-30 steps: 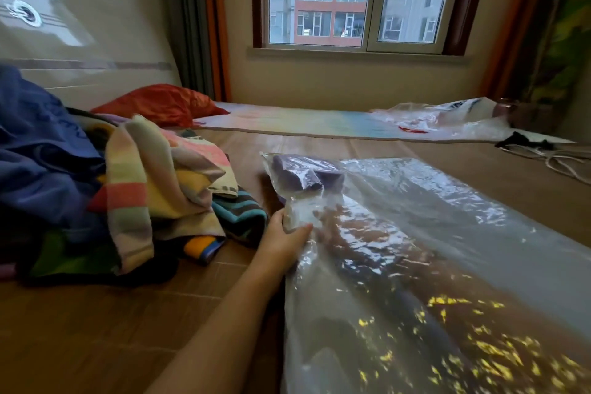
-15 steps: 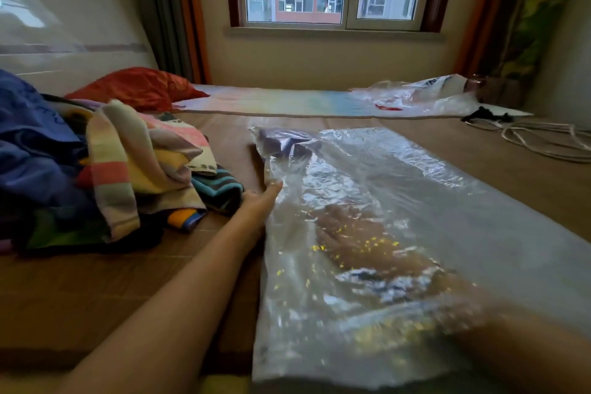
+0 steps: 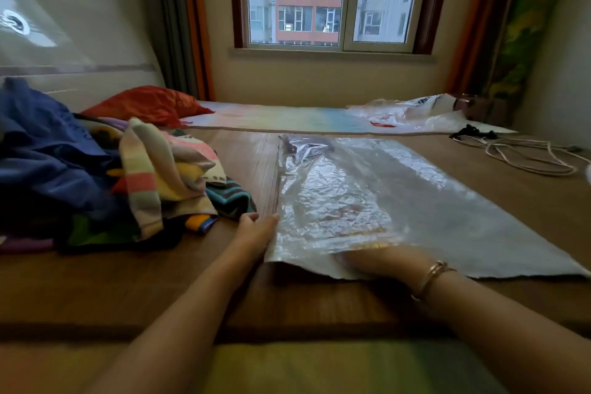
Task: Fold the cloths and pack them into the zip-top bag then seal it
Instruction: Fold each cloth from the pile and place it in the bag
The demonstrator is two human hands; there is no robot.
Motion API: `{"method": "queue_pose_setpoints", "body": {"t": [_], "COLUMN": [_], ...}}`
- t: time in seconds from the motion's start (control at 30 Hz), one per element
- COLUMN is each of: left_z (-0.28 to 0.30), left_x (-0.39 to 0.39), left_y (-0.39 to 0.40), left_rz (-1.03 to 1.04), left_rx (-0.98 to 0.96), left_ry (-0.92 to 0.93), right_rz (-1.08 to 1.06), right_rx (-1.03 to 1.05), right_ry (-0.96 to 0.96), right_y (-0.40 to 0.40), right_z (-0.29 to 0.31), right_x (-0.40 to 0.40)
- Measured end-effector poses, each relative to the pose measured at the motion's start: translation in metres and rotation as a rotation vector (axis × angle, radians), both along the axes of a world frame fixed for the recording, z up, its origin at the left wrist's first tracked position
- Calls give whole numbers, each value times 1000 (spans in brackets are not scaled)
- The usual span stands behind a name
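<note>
A large clear zip-top bag [image 3: 415, 201] lies flat on the wooden surface, its open mouth toward me. A purple cloth [image 3: 303, 148] sits inside at its far end. My left hand [image 3: 256, 230] grips the bag's left edge near the mouth, fingers curled against the plastic. My right hand [image 3: 377, 261], with a bracelet on the wrist, lies flat just inside the mouth, blurred under the plastic. At the left, a loose pile of cloths [image 3: 153, 176] holds a blue one, a pastel striped one and a teal striped one.
A red cushion [image 3: 147, 104] and a pale mat [image 3: 287, 118] lie at the back under the window. Another crumpled plastic bag [image 3: 412, 112] lies at the back right. White cords [image 3: 524, 157] trail on the right. A padded edge runs along the front.
My right arm has drawn back out of the bag, from deep inside to just inside the mouth. My left hand slid toward me along the bag's left edge. The bag now lies flatter.
</note>
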State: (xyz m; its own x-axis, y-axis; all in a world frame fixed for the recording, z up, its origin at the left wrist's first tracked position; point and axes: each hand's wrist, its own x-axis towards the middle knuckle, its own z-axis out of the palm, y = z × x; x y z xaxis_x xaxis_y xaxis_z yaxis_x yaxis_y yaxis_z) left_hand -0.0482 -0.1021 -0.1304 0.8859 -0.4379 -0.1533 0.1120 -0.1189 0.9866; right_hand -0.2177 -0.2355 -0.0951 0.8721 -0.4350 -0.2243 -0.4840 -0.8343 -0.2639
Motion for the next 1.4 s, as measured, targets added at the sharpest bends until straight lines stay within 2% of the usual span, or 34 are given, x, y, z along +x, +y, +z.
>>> {"method": "queue_pose_setpoints", "body": {"t": [0.1,0.23,0.4,0.67,0.83,0.97,1.1,1.27,1.4], "left_z": [-1,6,30,44,35,27,19,15,19], "left_x": [-31,-62,-62,-28,-8,7,24,34,12], "left_y": [31,80,142,215,230,222,205,182,170], "left_rz": [-56,-151,-58,67,23,-17,5,62,14], "left_rx": [112,203,300,399,441,437,499,383,234], "left_ry": [-223,-382,-569,-705,-737,-673,-639,-693,-801], "right_rz": [98,188,208,265,334,257,211,184,168], "right_rx": [-123,-330,-423,-156,-209,-171,-161,-144,62], "right_ry": [-9,-75,-316,-516,-418,-313,-286,-397,-666], "right_y": [27,53,98,143,144,128,110,106,102], "right_z": [11,14,38,35,-8,-40,-43,-53,-54], "right_x": [-34,-61,-63,8,50,70,84,89,87]}}
